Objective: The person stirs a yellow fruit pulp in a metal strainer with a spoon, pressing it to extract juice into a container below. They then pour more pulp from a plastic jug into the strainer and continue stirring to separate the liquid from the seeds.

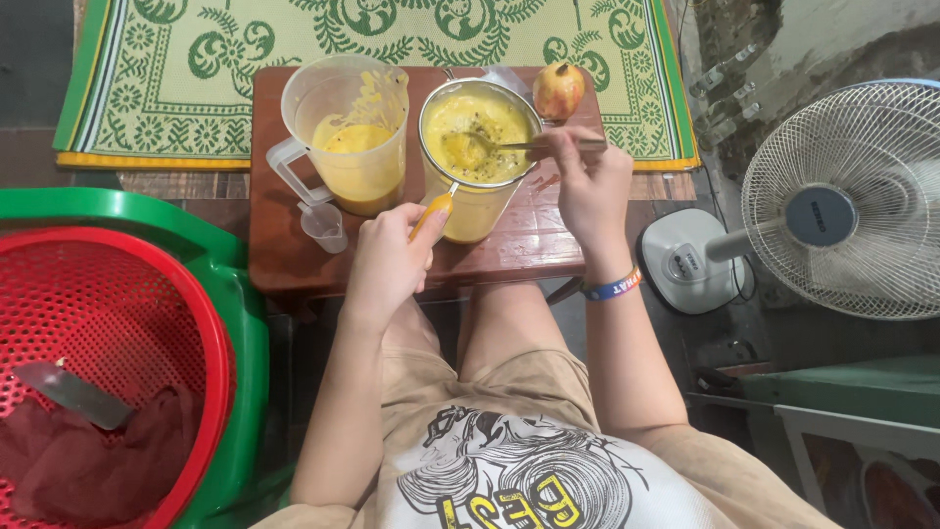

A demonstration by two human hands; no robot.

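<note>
Left hand (pixel 387 263) grips the yellow handle (pixel 432 214) of the sieve (pixel 480 137) resting on a cup (pixel 475 211) on the wooden table (pixel 284 245), right hand (pixel 590 181) clenches a spoon (pixel 529 146) in the pulp, beside the jug (pixel 352 132).

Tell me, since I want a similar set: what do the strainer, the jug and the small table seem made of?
Strainer: apparently metal, with a shiny silvery rim and an orange, plastic-looking handle tip. Jug: likely clear plastic, see-through with a moulded handle. Table: seemingly wood, reddish-brown and glossy.
</note>
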